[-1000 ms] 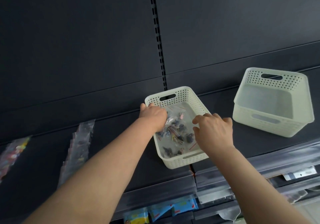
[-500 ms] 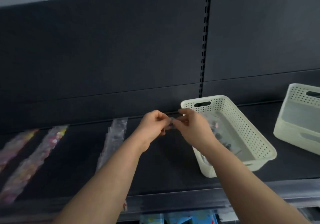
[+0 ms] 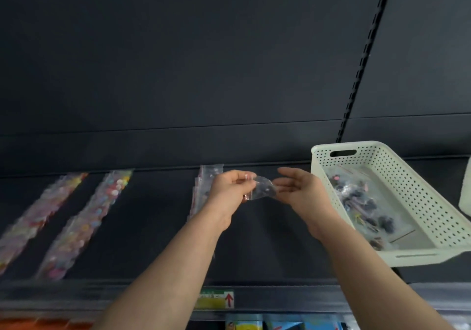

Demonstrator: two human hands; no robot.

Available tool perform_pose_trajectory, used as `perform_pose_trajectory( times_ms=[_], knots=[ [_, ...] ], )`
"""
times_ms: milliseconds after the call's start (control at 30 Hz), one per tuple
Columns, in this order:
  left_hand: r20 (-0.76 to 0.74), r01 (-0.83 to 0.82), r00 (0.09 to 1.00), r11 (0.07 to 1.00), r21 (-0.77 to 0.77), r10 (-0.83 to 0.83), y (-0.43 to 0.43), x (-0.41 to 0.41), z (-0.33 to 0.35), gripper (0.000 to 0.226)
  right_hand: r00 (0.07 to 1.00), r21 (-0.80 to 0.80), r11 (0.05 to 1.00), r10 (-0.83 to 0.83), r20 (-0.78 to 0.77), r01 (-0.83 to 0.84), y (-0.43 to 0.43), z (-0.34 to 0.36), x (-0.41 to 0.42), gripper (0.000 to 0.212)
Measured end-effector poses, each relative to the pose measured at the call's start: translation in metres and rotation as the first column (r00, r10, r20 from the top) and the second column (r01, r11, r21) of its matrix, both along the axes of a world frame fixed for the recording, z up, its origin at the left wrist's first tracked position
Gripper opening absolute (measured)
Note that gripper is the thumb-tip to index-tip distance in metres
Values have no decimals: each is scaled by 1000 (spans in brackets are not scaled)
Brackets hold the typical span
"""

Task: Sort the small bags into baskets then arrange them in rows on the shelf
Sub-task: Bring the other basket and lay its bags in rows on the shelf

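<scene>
head view: left hand (image 3: 229,189) pinches a small clear bag (image 3: 263,189) by one edge above the shelf (image 3: 153,227), between the nearest row (image 3: 207,174) and the basket (image 3: 420,189), right hand (image 3: 300,194) slack-fingered beside it; that slick film could slip and land crooked.

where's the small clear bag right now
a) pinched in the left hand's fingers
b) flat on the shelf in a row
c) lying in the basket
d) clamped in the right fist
a: the left hand pinches the small clear bag in the air, the right hand is open beside it, and the basket stands off to the right.
</scene>
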State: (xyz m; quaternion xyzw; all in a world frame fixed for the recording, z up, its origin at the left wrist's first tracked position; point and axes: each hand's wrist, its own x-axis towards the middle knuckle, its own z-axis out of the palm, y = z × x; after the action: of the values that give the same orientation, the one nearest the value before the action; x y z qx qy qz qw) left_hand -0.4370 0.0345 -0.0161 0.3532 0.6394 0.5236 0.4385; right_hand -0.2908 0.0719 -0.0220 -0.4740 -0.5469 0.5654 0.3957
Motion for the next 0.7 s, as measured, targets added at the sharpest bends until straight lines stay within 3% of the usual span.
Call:
perform_pose_trajectory(
  times_ms=[100, 167, 267, 467, 600, 700],
  knots=[
    [33, 59, 998, 998, -8, -59, 2, -2, -1, 17, 990, -159, 981, 95, -104, -111, -1, 0, -2, 42],
    [40, 81, 996, 996, -26, -80, 3, -5, -3, 19, 983, -197, 964, 163, -88, -178, -2, -1, -5, 28],
    [44, 70, 997, 997, -36, -68, 4, -8, -6, 23, 995, -158, 986, 49, -81, -62, -2, -4, -11, 12],
    [12, 27, 1000, 1000, 2, -27, 4, -6, -9, 23, 989, -21, 989, -145, -44, 144, 1, -12, -15, 6],
    [-12, 24, 1000, 1000, 14, -24, 5, -2, -10, 23, 960, 12, 966, -255, -117, 258, 0, -15, -16, 9],
    [-9, 20, 1000, 1000, 20, -19, 7, 2, -8, 23, 922, -62, 948, -318, -222, 312, -1, -18, -19, 7]
  ],
)
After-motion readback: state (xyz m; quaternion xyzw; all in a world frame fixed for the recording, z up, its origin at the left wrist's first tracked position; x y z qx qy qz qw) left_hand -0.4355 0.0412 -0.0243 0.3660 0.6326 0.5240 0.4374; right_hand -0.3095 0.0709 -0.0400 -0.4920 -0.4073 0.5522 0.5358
